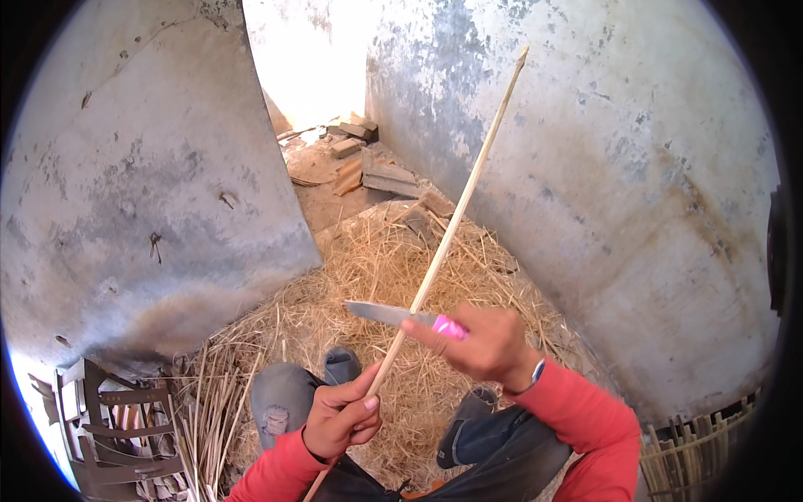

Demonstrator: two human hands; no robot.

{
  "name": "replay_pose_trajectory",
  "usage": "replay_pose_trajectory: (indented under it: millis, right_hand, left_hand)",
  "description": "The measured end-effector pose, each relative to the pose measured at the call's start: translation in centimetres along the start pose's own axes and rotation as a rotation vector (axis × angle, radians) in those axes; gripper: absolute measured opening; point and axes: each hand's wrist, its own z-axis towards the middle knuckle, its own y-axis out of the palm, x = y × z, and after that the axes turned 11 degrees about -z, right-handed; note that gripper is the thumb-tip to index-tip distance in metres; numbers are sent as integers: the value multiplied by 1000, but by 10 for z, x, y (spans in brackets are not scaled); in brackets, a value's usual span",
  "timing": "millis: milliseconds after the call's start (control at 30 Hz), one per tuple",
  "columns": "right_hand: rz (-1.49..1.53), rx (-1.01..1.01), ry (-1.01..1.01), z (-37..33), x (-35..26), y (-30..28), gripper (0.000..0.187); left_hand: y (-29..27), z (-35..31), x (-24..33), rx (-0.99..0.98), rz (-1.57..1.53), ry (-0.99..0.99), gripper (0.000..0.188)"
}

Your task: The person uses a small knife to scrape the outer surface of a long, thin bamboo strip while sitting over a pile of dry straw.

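A long pale strip, bamboo by its look, [468, 194] slants from below my left hand up toward the right wall. My left hand [345, 415] is closed around its lower part, the thumb lying along it. In my right hand [492, 341] is a knife [381, 312] with a pink handle. Its blade points left and crosses the strip a little above my left hand. The right index finger reaches forward along the blade and seems to touch the strip. The strip's lowest end runs down beside my left sleeve.
Pale shavings [376, 243] cover the floor around my bent legs. Several thin strips [222, 402] lean at the left by a dark broken chair [125, 427]. Bricks [351, 146] lie by the bright doorway. Worn walls [619, 201] stand on both sides, and a slatted bamboo piece [694, 456] sits lower right.
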Motion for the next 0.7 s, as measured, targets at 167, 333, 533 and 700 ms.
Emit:
replay_pose_trajectory:
  millis: [167, 333, 533, 700]
  right_hand:
    - [-11, 8, 55, 1, 0, -1, 48]
    - [31, 20, 31, 3, 5, 3, 49]
    - [5, 92, 124, 4, 2, 2, 50]
    - [-46, 34, 16, 0, 8, 1, 61]
  left_hand:
    - [1, 1, 2, -5, -6, -8, 53]
    - [1, 2, 1, 11, -10, -7, 52]
    - [3, 3, 1, 14, 16, -8, 51]
    - [2, 2, -1, 8, 13, -37, 51]
